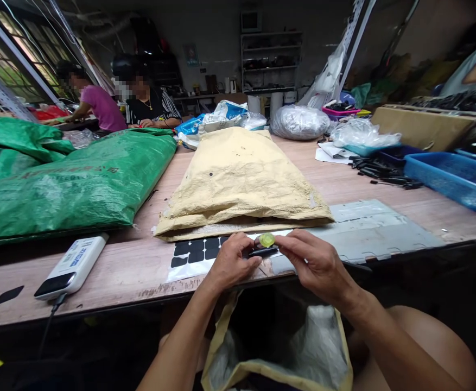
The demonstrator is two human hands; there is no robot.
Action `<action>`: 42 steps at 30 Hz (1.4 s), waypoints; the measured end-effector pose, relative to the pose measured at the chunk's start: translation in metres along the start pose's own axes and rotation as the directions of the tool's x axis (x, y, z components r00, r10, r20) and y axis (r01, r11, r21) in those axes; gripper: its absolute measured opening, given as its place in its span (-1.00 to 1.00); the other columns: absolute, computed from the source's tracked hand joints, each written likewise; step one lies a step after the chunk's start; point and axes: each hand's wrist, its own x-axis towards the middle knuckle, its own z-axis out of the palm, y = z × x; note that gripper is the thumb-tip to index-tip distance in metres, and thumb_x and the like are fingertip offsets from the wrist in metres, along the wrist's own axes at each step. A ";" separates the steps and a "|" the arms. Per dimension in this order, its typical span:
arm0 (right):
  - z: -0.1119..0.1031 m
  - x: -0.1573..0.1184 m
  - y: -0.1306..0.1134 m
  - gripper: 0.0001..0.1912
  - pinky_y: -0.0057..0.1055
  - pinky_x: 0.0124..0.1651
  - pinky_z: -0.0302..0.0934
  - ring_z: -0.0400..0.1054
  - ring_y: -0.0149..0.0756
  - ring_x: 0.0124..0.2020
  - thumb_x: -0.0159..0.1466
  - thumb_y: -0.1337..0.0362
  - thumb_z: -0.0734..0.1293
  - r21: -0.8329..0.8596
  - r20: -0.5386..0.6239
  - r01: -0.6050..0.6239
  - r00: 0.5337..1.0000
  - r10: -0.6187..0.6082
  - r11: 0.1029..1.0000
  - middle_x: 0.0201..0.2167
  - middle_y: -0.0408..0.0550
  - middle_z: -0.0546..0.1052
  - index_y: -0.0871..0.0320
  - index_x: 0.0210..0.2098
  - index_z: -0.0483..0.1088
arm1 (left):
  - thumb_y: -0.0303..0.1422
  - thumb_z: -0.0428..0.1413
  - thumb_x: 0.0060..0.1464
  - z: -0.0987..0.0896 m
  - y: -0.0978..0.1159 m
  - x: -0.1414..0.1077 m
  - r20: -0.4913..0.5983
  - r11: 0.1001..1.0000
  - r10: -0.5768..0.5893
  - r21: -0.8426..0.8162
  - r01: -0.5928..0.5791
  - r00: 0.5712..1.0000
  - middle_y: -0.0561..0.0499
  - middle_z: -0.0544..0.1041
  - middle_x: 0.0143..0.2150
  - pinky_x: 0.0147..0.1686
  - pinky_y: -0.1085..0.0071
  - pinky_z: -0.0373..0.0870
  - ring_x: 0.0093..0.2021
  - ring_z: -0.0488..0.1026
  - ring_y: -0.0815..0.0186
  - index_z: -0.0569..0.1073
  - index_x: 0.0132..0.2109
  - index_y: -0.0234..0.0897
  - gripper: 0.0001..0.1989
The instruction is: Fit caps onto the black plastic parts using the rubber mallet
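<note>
A small round yellow-green piece [267,239] is between my two hands, above the front edge of the table. My right hand [317,263] pinches it from the right between thumb and fingertips. My left hand [233,263] is closed at its left side, with a small dark bit at the fingertips that is too small to name. A slim black piece [264,252] shows just below, near my left thumb; whether I hold it or it lies on the table, I cannot tell. Beside my left hand is a white sheet with black square stickers [197,251].
A full yellow sack [241,179] lies right ahead, and an open sack [276,366] gapes below my hands. Left are green sacks [78,184] and a white power bank [73,266] with a cable. Right are a grey sheet [376,231], black pieces and a blue tray [453,176]. People sit beyond.
</note>
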 end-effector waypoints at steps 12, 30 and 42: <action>-0.007 -0.005 0.005 -0.65 -0.36 -0.10 0.39 0.48 -0.28 -0.18 0.41 0.35 0.23 -0.073 0.032 -0.070 0.997 0.073 0.995 -0.19 -0.05 0.57 -0.05 0.11 0.48 | -0.49 0.24 -0.05 0.000 0.001 -0.002 -0.011 0.999 -0.041 -0.019 0.041 0.999 0.03 0.48 -0.30 -0.15 0.35 0.30 -0.20 0.41 0.23 0.62 -0.21 -0.22 -0.79; -0.024 -0.014 0.111 -0.75 -0.25 0.00 0.39 0.48 -0.20 -0.10 0.36 0.23 0.29 -0.243 0.032 -0.111 0.992 0.122 0.964 -0.19 -0.04 0.58 -0.02 -0.06 0.57 | -0.35 0.29 0.04 0.003 0.003 -0.003 0.032 0.997 -0.050 0.055 0.048 0.998 0.00 0.49 -0.23 -0.12 0.31 0.29 -0.12 0.38 0.18 0.58 -0.21 -0.19 -0.87; -0.022 -0.016 0.109 -0.74 -0.25 -0.01 0.35 0.44 -0.19 -0.08 0.36 0.25 0.29 -0.257 0.048 -0.130 0.988 0.146 0.958 -0.16 -0.05 0.56 -0.02 -0.02 0.54 | -0.34 0.19 0.21 0.002 0.029 -0.026 0.174 0.997 0.064 0.027 -0.070 0.983 -0.01 0.54 -0.19 -0.08 0.32 0.29 -0.11 0.41 0.21 0.54 -0.13 -0.18 -0.91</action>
